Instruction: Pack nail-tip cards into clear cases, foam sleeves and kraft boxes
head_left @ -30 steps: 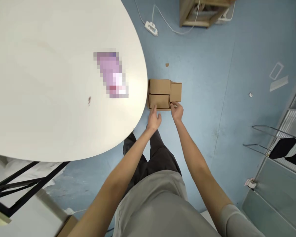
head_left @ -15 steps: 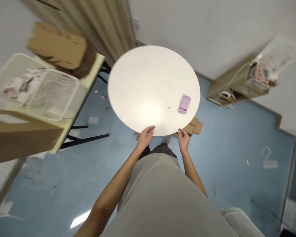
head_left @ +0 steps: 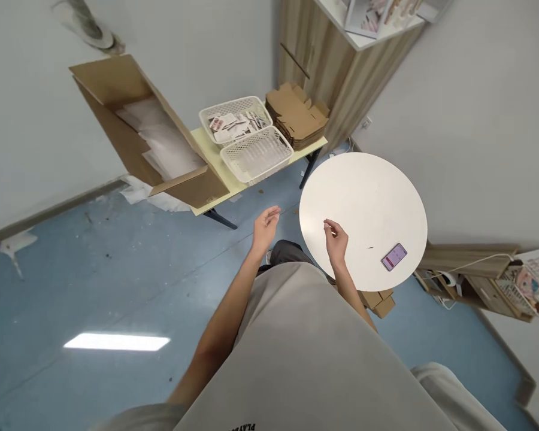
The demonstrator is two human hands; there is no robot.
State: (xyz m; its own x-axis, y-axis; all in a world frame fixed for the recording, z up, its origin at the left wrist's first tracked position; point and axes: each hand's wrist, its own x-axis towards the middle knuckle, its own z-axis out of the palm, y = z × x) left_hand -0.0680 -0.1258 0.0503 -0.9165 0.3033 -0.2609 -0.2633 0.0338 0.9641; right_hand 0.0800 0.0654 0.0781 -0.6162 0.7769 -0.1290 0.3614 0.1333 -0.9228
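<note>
Right hand (head_left: 336,240) up over the left side of the round white table (head_left: 359,191), fingers bent toward the thumb with only a narrow gap, nothing in them that I can see; whether it brushes the tabletop, I can't tell. Left hand (head_left: 265,230) loosely curled, a small gap at the thumb, bare as well, hanging above the blue floor (head_left: 139,287) to the left of that table. Right below, my grey shirt (head_left: 309,347) fills the foreground and covers most of my legs; dark lettering (head_left: 247,427) on it is sliced by the bottom edge. Part of a dark trouser leg (head_left: 287,251) peeks out. On the table, near its right rim, a phone (head_left: 394,257), lit purple, its text too small to read! Below that rim, cardboard boxes (head_left: 383,303) poke out, partly hidden by the tabletop. Farther off, a yellow table (head_left: 216,164): an open carton (head_left: 108,84) covering its left end, pale sheets (head_left: 161,131) inside, two white baskets (head_left: 269,167), then stacked flat cardboard (head_left: 296,117). Behind that, a wood-grain cabinet (head_left: 300,48), cut off up top.
</note>
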